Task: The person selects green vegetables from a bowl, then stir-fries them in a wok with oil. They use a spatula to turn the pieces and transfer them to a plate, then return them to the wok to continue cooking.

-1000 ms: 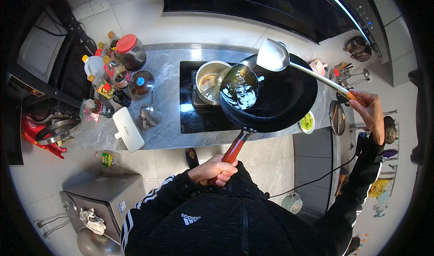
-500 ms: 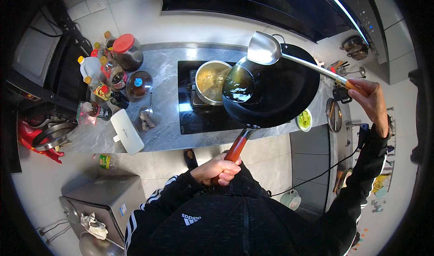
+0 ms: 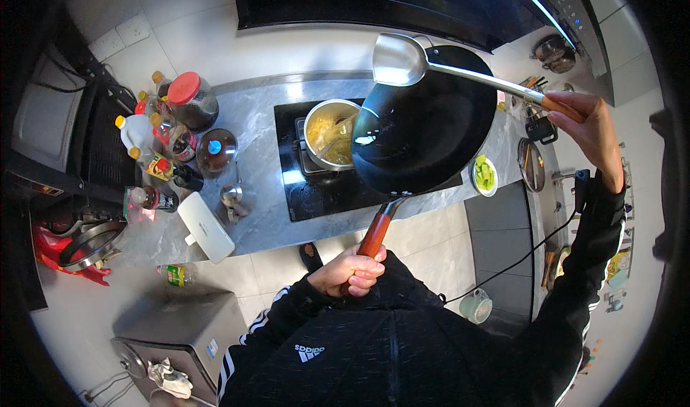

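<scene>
My left hand point(image 3: 348, 272) is closed around the red-brown handle of a black wok point(image 3: 438, 130). The wok tilts left, and its left rim overlaps the edge of a metal pot point(image 3: 320, 111) on the stove. Yellowish liquid with pale bits lies in the pot, and a streak seems to run in from the wok's rim. Up at the right, my right hand point(image 3: 593, 134) grips the wooden end of a metal spatula point(image 3: 478, 78). Its broad blade is raised over the wok's far left edge.
The pot stands on a black glass stove point(image 3: 309, 203). Right of the wok is a bowl point(image 3: 484, 192) of green vegetable pieces. Several bottles point(image 3: 154, 166), a lid with a blue knob point(image 3: 215, 164) and a white flat device point(image 3: 207, 229) occupy the counter's left. A range hood point(image 3: 359, 8) hangs behind.
The shiny pool of liquid in the wok has shrunk to a small patch by its left rim. Wok and spatula have shifted slightly left in view. Both hands keep their grips.
</scene>
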`<control>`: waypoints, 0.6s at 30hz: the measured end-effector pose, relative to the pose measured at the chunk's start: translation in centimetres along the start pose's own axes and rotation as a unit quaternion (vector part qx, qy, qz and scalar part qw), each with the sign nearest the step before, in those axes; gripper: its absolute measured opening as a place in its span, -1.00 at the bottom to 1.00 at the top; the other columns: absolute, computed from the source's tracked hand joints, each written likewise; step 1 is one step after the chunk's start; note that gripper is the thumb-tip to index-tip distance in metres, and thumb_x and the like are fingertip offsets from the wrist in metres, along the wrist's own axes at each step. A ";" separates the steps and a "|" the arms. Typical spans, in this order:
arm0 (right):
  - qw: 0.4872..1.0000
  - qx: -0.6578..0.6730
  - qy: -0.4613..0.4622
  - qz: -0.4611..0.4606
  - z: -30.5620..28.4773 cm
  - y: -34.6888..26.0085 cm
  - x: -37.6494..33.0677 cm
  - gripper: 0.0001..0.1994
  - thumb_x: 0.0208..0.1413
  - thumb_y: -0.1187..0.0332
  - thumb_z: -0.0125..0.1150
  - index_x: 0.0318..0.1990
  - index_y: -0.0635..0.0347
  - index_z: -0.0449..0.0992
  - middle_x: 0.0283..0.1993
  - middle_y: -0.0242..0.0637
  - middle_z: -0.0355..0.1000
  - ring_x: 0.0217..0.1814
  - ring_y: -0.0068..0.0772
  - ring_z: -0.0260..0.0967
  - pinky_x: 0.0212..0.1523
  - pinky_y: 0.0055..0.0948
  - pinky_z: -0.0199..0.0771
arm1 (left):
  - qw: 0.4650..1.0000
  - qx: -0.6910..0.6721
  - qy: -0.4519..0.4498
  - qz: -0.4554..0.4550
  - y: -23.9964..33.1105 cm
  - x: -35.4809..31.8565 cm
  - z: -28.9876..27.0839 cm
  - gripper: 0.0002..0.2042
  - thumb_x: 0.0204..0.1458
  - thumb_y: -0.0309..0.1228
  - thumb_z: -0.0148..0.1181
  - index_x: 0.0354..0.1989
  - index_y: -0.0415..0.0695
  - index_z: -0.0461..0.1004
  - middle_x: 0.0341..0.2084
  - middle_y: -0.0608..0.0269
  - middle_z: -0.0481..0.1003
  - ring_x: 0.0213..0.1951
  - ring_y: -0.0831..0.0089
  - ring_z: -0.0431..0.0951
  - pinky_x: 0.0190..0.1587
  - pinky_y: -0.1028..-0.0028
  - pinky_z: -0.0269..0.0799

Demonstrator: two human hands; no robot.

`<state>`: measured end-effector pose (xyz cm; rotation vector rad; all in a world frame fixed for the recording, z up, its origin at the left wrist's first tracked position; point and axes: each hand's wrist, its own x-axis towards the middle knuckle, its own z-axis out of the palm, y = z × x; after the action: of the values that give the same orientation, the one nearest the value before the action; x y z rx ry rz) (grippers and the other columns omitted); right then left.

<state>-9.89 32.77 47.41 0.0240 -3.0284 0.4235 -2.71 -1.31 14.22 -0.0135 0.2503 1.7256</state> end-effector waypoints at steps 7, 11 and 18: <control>0.998 0.052 -0.007 0.033 0.7 2.6 -0.9 -0.66 0.12 0.49 0.35 0.08 0.29 0.58 -0.05 -0.20 0.60 -0.10 -0.57 0.51 -0.03 -0.57 0.53 | 0.999 0.025 0.040 0.006 0.6 0.0 1.0 -0.79 0.18 -0.47 0.13 -0.19 -0.02 0.18 -0.67 0.54 0.20 -0.74 0.76 0.19 -0.70 0.66 0.18; 0.991 0.103 -0.005 0.090 3.1 7.2 -2.9 -0.66 0.12 0.45 0.38 0.06 0.29 0.59 -0.10 -0.29 0.60 -0.15 -0.65 0.47 -0.06 -0.60 0.50 | 0.979 0.102 0.179 -0.010 1.0 0.8 2.5 -0.75 0.11 -0.51 0.18 -0.21 -0.01 0.20 -0.68 0.56 0.18 -0.74 0.76 0.17 -0.72 0.66 0.11; 0.978 0.185 0.051 0.077 6.7 18.0 -7.6 -0.67 0.11 0.44 0.39 0.04 0.31 0.60 -0.13 -0.36 0.59 -0.14 -0.67 0.43 -0.09 -0.62 0.45 | 0.922 0.293 0.252 -0.021 5.7 6.7 5.6 -0.72 -0.01 -0.44 0.30 -0.22 -0.10 0.29 -0.70 0.56 0.24 -0.75 0.68 0.26 -0.73 0.60 0.25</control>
<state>-3.32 48.24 35.43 -0.2027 -2.8154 0.9631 -8.65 5.30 19.53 -0.0251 1.1325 1.5197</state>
